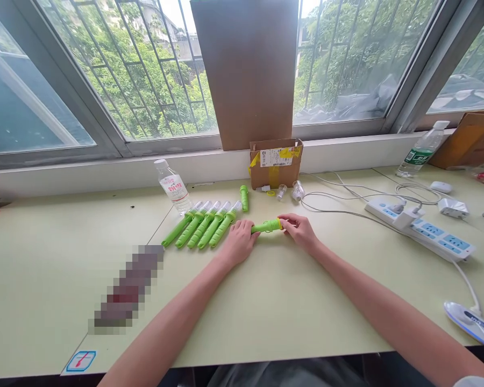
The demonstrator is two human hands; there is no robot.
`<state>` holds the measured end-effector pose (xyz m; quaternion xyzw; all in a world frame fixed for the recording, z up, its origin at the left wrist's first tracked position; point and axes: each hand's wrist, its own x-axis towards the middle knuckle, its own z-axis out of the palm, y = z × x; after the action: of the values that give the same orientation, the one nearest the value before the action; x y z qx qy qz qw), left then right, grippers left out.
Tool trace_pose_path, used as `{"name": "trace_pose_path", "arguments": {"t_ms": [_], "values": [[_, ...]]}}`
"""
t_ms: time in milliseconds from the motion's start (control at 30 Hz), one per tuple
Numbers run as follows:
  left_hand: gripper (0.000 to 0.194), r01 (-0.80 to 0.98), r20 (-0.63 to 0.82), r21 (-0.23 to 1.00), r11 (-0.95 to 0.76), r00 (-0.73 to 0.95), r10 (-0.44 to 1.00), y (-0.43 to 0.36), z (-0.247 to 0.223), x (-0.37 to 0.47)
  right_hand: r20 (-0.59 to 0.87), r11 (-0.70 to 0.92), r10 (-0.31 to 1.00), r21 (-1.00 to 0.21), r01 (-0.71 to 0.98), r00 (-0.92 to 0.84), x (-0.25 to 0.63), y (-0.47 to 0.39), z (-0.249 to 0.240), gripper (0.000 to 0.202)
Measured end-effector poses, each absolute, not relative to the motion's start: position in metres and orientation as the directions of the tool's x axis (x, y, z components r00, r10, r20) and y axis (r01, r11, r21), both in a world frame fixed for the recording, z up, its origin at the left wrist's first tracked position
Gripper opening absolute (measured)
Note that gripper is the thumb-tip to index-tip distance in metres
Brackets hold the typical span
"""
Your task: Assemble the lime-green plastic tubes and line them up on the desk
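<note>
Nearest the camera, the head view shows the left forearm point(177, 317) and right forearm point(371, 290) extending over the front edge of the bench point(282, 312). Markings: a blue-bordered sticker point(81, 361) near the front edge carries a red mark; the left bottle point(173, 188) has red characters, not legible; the right bottle point(421, 151) has a green label; the carton point(266, 174) bears a white printed label, too small to read. Edges: bench surface spans between the forearms; a white ledge point(116, 180) bounds the rear; five green tubes point(204, 230) with clear tops lie just beside the left hand; a power strip point(431, 231) lies well to the right. Grip: the left grip point(242, 239) is closed around the green handle point(266, 227), at mid-bench; the right grip point(300, 230) has its fingers pinched on the yellow ring point(281, 223) at the handle's right end.
</note>
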<state>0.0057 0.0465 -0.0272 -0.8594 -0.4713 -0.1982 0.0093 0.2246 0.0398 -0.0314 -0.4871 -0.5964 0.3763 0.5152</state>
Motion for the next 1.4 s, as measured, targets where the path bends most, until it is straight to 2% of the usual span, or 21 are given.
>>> {"name": "trace_pose_path", "arguments": {"t_ms": [167, 400, 500, 700, 867, 1100, 1400], "values": [[0.022, 0.819, 0.378, 0.15, -0.554, 0.471, 0.797, 0.046, -0.026, 0.006, 0.374, 0.367, 0.927, -0.887, 0.279, -0.03, 0.22, 0.036, -0.033, 0.041], [0.022, 0.754, 0.417, 0.159, -0.637, 0.533, 0.736, 0.043, -0.023, 0.006, 0.427, 0.415, 0.904, -0.865, 0.281, -0.02, 0.218, 0.035, -0.038, 0.044], [0.021, 0.733, 0.427, 0.169, -0.659, 0.548, 0.719, 0.043, -0.022, 0.005, 0.407, 0.398, 0.913, -0.882, 0.251, -0.018, 0.217, 0.035, -0.037, 0.046], [0.02, 0.723, 0.447, 0.171, -0.67, 0.549, 0.707, 0.044, -0.024, 0.004, 0.273, 0.271, 0.962, -0.95, 0.154, -0.006, 0.214, 0.035, -0.037, 0.053], [0.018, 0.712, 0.45, 0.177, -0.679, 0.555, 0.699, 0.046, -0.025, 0.004, 0.259, 0.257, 0.966, -0.962, 0.091, 0.011, 0.214, 0.035, -0.038, 0.053], [0.016, 0.71, 0.465, 0.097, -0.698, 0.588, 0.662, 0.045, -0.023, 0.003, 0.213, 0.215, 0.977, -0.974, 0.077, -0.032, 0.212, 0.032, -0.035, 0.054], [0.016, 0.762, 0.435, 0.138, -0.633, 0.527, 0.73, 0.042, -0.022, 0.007, 0.305, 0.295, 0.952, -0.94, 0.173, 0.035, 0.21, 0.033, -0.039, 0.049]]}}
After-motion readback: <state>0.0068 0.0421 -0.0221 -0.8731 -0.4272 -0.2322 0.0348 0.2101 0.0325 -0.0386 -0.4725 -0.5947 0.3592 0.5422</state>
